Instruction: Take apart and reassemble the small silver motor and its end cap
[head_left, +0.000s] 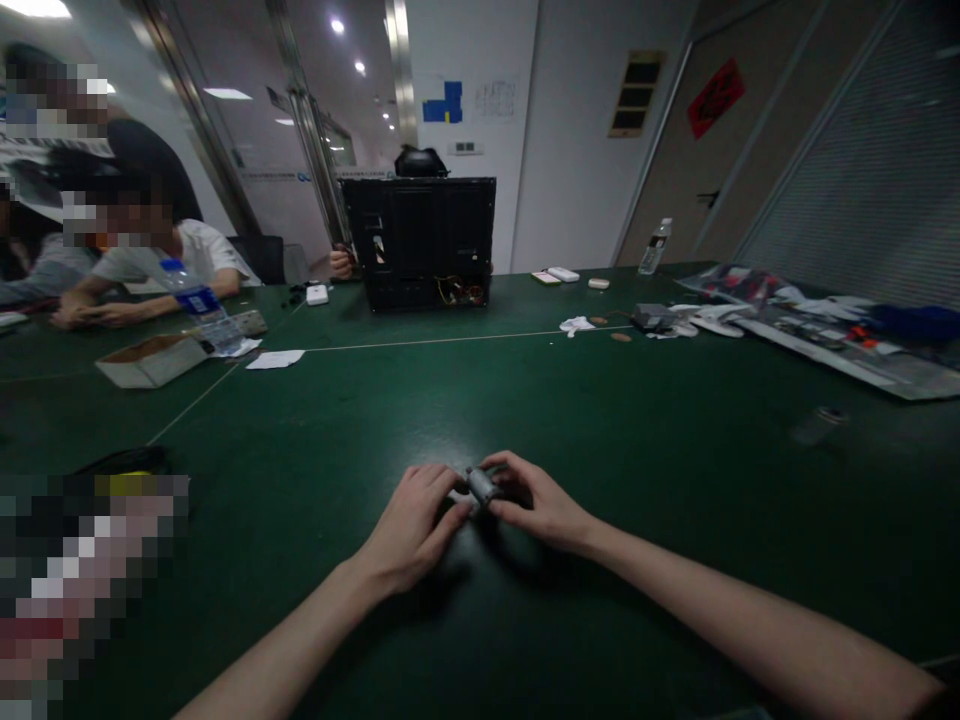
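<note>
Just above the green table, a small grey metal cylinder, which looks like a little electric motor, sits tilted between my two hands. My left hand has its fingers and thumb curled in at the cylinder's left end. From the other side, my right hand grips it between thumb and fingers. The fingertips partly cover both ends, so fine details there are hidden.
The green table spreads around my hands. A black panel-like device with exposed wires stands ahead. A cardboard tray and water bottle are left; a cluttered flat tray is right. People sit at far left.
</note>
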